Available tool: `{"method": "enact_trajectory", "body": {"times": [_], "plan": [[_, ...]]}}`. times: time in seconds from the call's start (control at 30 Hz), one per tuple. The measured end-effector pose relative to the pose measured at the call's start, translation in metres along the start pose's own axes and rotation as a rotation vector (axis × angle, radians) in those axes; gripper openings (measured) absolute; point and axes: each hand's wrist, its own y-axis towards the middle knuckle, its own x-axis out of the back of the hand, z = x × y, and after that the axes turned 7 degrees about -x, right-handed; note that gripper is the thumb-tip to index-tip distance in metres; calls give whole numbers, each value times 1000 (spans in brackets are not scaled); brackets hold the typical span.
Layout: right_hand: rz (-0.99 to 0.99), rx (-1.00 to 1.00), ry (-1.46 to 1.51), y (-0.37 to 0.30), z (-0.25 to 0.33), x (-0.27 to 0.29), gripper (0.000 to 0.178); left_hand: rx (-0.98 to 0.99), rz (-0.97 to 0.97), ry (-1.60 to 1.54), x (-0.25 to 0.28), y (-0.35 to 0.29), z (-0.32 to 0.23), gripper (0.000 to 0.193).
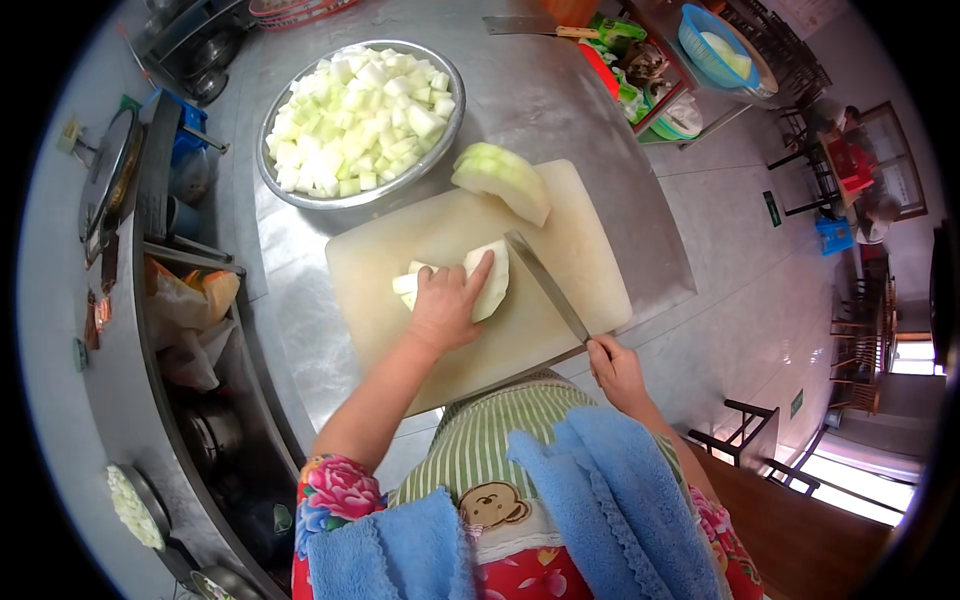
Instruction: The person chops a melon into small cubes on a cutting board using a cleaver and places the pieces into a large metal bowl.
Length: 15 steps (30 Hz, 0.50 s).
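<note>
My left hand (450, 308) presses down on a pale peeled winter melon piece (492, 283), its index finger stretched along the top. Smaller cut pieces (405, 284) show beside its fingers, partly covered by them. In my right hand (617, 372) is the handle of a kitchen knife (550, 285). Its blade points away from me, just right of the melon piece and apart from it, over the cutting board (400, 235). A larger curved winter melon wedge (505, 182) lies at the board's far edge.
A metal bowl (455, 118) heaped with melon cubes (355, 115) stands beyond the board on the steel table (520, 90). A cleaver (520, 26) lies at the far side. To the left are open shelves (205, 400); a blue basket (690, 45) stands far right.
</note>
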Motion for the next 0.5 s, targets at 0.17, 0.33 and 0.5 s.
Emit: {"method": "enact_trajectory", "body": {"times": [0.17,0.33,0.5], "plan": [[-16,47,-64,14,6,-8,32,337,-61,0,-11,11,-23,111],[16,29,-31,21,8,-10,35,225,-198,-39,-4,-3,-21,101],[17,17,-9,21,6,-15,35,229,-325,-423,-4,-30,53,88]]}}
